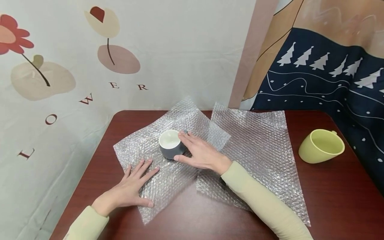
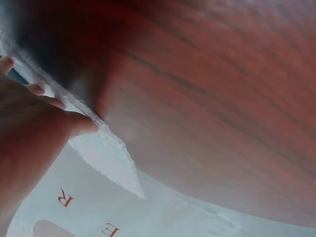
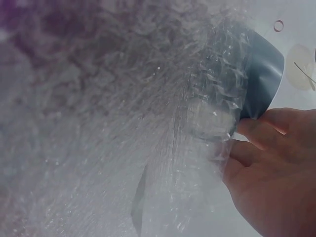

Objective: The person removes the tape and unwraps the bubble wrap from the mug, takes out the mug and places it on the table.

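A dark grey mug (image 1: 171, 151) with a white inside stands upright on the left sheet of bubble wrap (image 1: 135, 141). My right hand (image 1: 202, 151) holds the mug at its right side, with the thumb at the front and fingers near the rim; the handle is mostly hidden. In the right wrist view, bubble wrap covers part of the mug (image 3: 266, 69) near the fingers. My left hand (image 1: 129, 188) rests with fingers spread on the left sheet's near-left edge. The left wrist view shows that hand (image 2: 39, 113) along the sheet's edge.
A second bubble wrap sheet (image 1: 261, 153) lies to the right, its left part meeting the first sheet. A yellow-green mug (image 1: 309, 151) sits tilted in view at the table's right. Patterned cloths (image 1: 186, 60) hang behind the dark red table (image 1: 339, 196).
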### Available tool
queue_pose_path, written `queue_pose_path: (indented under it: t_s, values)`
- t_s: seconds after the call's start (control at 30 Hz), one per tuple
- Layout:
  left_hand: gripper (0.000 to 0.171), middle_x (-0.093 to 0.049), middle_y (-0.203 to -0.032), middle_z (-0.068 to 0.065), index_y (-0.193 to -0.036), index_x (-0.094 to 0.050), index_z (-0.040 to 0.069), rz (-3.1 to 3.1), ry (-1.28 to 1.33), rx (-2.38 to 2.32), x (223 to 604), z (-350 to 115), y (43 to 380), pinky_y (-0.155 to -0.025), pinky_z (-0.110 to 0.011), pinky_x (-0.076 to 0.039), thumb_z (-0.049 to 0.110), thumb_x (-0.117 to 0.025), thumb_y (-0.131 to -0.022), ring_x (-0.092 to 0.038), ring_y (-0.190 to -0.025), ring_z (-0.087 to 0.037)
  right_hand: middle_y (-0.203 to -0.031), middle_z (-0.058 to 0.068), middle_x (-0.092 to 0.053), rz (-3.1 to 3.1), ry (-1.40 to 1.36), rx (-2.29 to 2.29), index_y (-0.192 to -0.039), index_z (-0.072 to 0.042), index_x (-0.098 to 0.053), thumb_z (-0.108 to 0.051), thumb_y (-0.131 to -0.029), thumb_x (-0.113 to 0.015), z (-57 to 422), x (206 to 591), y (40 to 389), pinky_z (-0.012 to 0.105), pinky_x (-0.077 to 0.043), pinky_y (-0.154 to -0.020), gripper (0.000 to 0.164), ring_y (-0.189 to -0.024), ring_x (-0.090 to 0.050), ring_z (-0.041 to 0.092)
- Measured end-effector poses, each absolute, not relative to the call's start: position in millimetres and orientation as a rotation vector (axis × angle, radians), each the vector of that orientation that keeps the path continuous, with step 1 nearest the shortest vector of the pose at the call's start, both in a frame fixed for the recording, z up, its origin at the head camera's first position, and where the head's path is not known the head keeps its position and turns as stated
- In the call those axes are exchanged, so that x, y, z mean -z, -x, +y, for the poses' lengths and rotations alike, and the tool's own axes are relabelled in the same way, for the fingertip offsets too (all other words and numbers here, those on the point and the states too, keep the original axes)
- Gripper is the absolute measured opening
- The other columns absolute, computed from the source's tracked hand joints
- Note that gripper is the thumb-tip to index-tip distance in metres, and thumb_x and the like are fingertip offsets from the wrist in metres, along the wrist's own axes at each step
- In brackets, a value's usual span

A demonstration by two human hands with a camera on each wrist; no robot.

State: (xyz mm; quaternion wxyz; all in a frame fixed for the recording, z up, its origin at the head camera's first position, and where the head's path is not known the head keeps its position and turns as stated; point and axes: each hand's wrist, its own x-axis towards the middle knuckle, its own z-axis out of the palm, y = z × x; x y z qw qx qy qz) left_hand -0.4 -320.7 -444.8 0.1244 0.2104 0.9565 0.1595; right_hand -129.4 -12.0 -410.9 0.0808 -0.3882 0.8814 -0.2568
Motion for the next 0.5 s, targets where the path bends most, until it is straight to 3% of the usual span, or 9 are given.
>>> queue_pose_path:
  t_s: [0.13, 0.33, 0.5]
  values:
    - [0.114, -0.016, -0.171, -0.018, -0.162, -0.036, 0.021, 2.761, -0.616, -0.471, 437.7, -317.7, 3.8, -0.11, -0.083, -0.007, 0.081, -0.073, -0.073, -0.01, -0.154, -0.051, -0.17, 0.007, -0.023, 2.641, 1.152, 0.762, -0.165, -0.012, -0.024, -0.07, -0.097, -0.052, -11.0, 410.2, 130.2, 0.05, -0.026, -0.123, 0.093, -0.156, -0.023, 0.033]
    - [0.095, -0.026, -0.167, -0.024, -0.163, -0.034, 0.012, 2.721, -0.535, -0.654, 415.8, -311.0, 9.1, -0.106, -0.087, -0.01, 0.059, -0.074, -0.09, -0.011, -0.15, -0.059, -0.17, 0.006, -0.023, 2.63, 1.143, 0.755, -0.166, -0.015, -0.023, -0.072, -0.097, -0.05, -12.4, 407.8, 130.2, 0.051, -0.027, -0.122, 0.094, -0.156, -0.022, 0.032]
    - [0.095, -0.028, -0.167, -0.022, -0.164, -0.024, 0.003, 2.827, -0.421, -0.754, 397.0, -299.9, 26.9, -0.113, -0.078, -0.018, 0.048, -0.073, -0.096, -0.016, -0.151, -0.056, -0.17, 0.006, -0.022, 2.615, 1.136, 0.756, -0.166, -0.015, -0.022, -0.071, -0.097, -0.05, -12.1, 407.7, 130.5, 0.054, -0.027, -0.122, 0.093, -0.156, -0.021, 0.033]
